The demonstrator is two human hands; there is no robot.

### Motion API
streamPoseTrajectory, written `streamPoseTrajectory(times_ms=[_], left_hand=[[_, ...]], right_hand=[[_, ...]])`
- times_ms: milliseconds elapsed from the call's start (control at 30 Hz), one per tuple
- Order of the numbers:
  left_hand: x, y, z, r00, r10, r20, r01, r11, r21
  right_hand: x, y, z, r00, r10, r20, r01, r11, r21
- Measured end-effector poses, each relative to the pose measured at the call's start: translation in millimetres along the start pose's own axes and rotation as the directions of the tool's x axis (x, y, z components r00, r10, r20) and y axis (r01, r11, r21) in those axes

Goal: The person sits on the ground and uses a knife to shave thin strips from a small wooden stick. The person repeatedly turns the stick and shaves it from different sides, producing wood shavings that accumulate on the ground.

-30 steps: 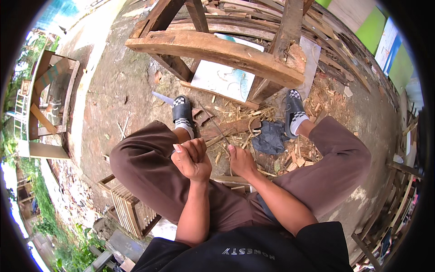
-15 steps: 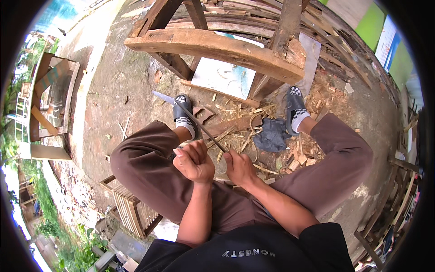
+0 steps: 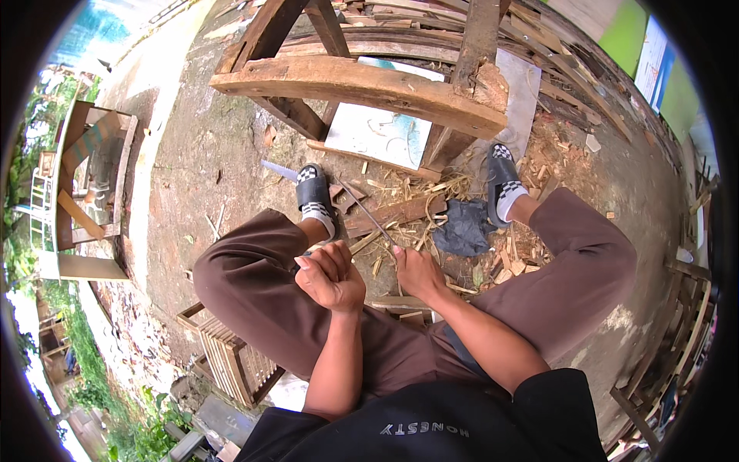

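A long, thin dark rod (image 3: 368, 213) is gripped in my right hand (image 3: 419, 272), its far end reaching away over the ground between my feet. My left hand (image 3: 331, 277) is curled into a fist just left of it, above my thigh; whatever lies inside its fingers is hidden. Beside and partly behind my left slipper (image 3: 312, 187) shows the pale blade of a saw (image 3: 279, 169). Straw-like wood shavings and a brown plank (image 3: 400, 212) lie below the rod's line.
A rough wooden sawhorse-like frame (image 3: 354, 85) stands ahead, with a white board (image 3: 377, 135) under its beam. Black plastic (image 3: 464, 229) lies near my right slipper (image 3: 504, 182), among wood chips. A slatted wooden piece (image 3: 231, 354) sits by my left thigh. Stacked planks (image 3: 385, 37) lie beyond.
My right hand has shifted slightly right, and the rod has swung with it, its far end moving right, off my left slipper. My left fist has barely moved.
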State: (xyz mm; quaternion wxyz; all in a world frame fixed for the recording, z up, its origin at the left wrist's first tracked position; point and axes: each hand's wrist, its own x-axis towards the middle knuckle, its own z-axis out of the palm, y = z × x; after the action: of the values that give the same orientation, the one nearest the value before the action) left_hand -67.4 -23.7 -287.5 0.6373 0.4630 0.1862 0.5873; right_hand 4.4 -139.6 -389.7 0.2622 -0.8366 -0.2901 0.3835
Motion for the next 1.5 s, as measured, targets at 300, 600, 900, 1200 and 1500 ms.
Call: streamPoseTrajectory(times_ms=[300, 600, 900, 1200, 1500], left_hand=[[0.9, -2.0, 4.6, 0.999, 0.023, -0.030, -0.024, 0.999, -0.024], [-2.3, -3.5, 2.8, 0.998, 0.032, -0.051, -0.031, 0.999, 0.011], [4.5, -2.8, 1.7, 0.990, 0.053, -0.131, -0.053, 0.999, -0.003], [15.5, 0.9, -12.0, 0.960, 0.022, -0.279, -0.017, 1.000, 0.019], [1.4, -3.0, -6.0, 0.983, 0.036, -0.181, -0.034, 0.999, 0.011]], right_hand=[[15.6, 17.6, 3.0, 0.995, 0.094, 0.044, -0.094, 0.996, -0.008], [-4.7, 9.1, 10.9, 0.997, -0.071, 0.032, 0.068, 0.995, 0.074], [6.0, 11.1, 10.9, 0.986, -0.164, 0.008, 0.163, 0.983, 0.081], [10.4, 11.6, 12.0, 0.989, -0.148, 0.027, 0.149, 0.989, -0.003], [9.1, 7.5, 10.8, 0.999, -0.042, 0.025, 0.042, 0.999, 0.013]])
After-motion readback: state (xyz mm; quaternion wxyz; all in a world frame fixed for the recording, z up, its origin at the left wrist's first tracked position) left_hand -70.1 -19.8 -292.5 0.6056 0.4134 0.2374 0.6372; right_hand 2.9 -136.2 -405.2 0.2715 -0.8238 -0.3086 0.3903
